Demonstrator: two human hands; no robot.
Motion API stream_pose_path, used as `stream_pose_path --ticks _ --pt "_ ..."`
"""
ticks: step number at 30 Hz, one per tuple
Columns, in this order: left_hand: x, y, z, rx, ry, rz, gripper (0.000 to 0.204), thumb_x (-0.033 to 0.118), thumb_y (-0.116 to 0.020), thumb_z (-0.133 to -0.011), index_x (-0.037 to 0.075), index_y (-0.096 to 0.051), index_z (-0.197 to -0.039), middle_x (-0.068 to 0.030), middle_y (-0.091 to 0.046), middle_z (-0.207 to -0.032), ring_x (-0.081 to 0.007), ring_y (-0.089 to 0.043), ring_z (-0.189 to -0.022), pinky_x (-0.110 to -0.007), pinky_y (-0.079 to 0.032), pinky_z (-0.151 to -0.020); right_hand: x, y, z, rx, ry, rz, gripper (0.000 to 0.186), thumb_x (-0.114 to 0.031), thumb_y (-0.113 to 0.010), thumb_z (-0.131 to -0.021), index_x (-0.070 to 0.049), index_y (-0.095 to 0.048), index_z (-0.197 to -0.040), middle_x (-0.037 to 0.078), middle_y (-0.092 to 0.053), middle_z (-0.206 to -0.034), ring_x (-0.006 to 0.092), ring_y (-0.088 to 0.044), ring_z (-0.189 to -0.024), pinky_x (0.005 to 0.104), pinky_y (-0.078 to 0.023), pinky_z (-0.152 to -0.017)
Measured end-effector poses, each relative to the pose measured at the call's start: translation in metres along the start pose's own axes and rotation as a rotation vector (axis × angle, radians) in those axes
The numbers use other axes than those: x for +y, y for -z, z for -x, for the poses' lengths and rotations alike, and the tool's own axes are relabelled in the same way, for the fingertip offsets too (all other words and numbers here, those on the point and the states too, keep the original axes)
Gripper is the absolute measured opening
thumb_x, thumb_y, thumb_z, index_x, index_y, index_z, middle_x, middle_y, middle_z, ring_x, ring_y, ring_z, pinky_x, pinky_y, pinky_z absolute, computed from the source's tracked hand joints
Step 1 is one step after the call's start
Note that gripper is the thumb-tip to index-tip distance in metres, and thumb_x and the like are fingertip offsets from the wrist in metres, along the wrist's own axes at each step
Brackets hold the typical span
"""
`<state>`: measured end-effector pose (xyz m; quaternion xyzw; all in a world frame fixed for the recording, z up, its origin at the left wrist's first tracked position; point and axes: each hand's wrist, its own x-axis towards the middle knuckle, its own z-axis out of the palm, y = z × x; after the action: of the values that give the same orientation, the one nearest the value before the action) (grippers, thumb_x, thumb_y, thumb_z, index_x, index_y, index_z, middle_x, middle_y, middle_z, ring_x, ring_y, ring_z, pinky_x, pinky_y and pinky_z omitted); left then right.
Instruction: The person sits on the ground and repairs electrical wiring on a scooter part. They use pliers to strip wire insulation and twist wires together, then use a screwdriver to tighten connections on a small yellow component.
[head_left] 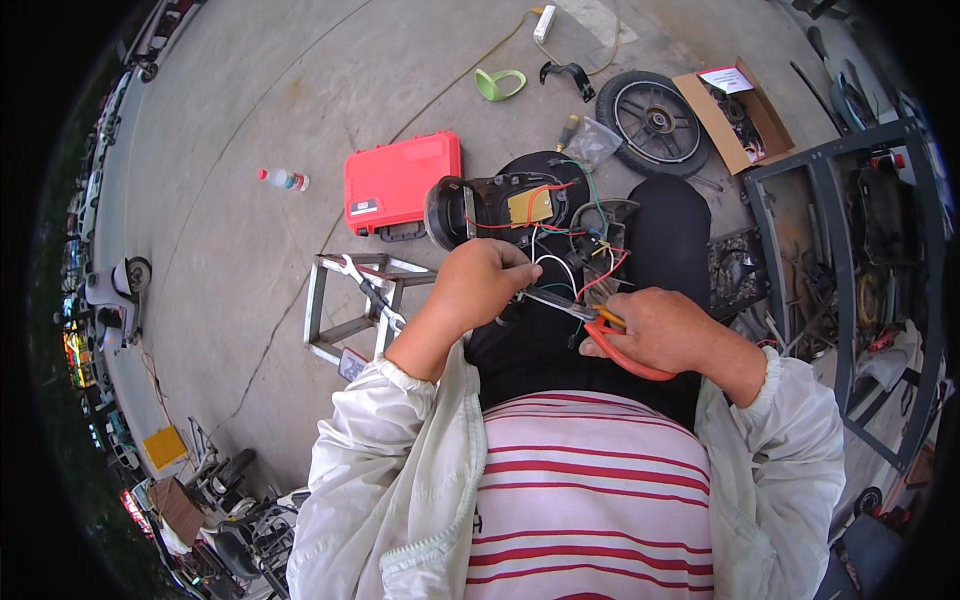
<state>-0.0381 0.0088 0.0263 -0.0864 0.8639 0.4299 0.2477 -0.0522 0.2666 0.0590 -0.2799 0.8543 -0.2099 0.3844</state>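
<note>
My right hand [655,330] is closed round the orange-red handles of a pair of pliers [560,303]. The long metal jaws point left and reach the fingertips of my left hand [485,285]. Thumb and finger of that hand pinch together where a white wire [560,262] runs in; the exact pinch point is partly hidden. Across my thighs lies a black electrical assembly [490,212] with a round end and a yellowish plate [530,206]. Red, green and white wires trail from it toward a grey housing [615,225] between my knees.
A red tool case [403,180] lies ahead, left of the assembly. A metal stool frame [345,328] carries a wrench [372,290]. Beyond my knees are a wheel [655,122], a screwdriver [568,132] and an open cardboard box [740,118]. A metal rack [835,250] stands right.
</note>
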Motion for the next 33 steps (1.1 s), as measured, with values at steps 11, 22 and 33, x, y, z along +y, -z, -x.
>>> stream_pose_path --ticks 11,22,33 --pt "0.004 -0.005 0.003 0.046 -0.07 -0.023 0.022 0.02 -0.077 -0.088 -0.003 -0.074 -0.089 -0.0071 -0.067 -0.068 -0.0146 -0.061 -0.062 -0.032 -0.048 -0.059 -0.004 0.0 0.001 -0.042 -0.013 0.004 0.065 -0.061 -0.069 -0.087 0.002 -0.059 -0.073 0.023 -0.062 -0.067 0.0443 -0.064 -0.067 0.0502 -0.051 -0.064" --pt "-0.003 -0.01 0.002 0.035 -0.075 -0.011 0.021 0.019 -0.076 -0.088 -0.002 -0.074 -0.089 -0.0076 -0.067 -0.07 -0.0138 -0.061 -0.064 -0.032 -0.048 -0.06 -0.006 0.006 0.002 -0.082 -0.028 0.061 0.071 -0.066 -0.066 -0.087 0.004 -0.064 -0.073 0.024 -0.064 -0.069 0.0438 -0.067 -0.07 0.0498 -0.054 -0.065" --pt "-0.013 -0.019 0.003 0.088 -0.163 0.034 0.02 0.019 -0.078 -0.086 -0.001 -0.075 -0.088 -0.011 -0.064 -0.084 -0.0205 -0.063 -0.075 -0.034 -0.05 -0.069 -0.003 0.004 0.005 -0.054 0.02 0.068 0.068 -0.064 -0.069 -0.086 0.003 -0.063 -0.074 0.022 -0.063 -0.064 0.0435 -0.065 -0.065 0.0489 -0.053 -0.063"
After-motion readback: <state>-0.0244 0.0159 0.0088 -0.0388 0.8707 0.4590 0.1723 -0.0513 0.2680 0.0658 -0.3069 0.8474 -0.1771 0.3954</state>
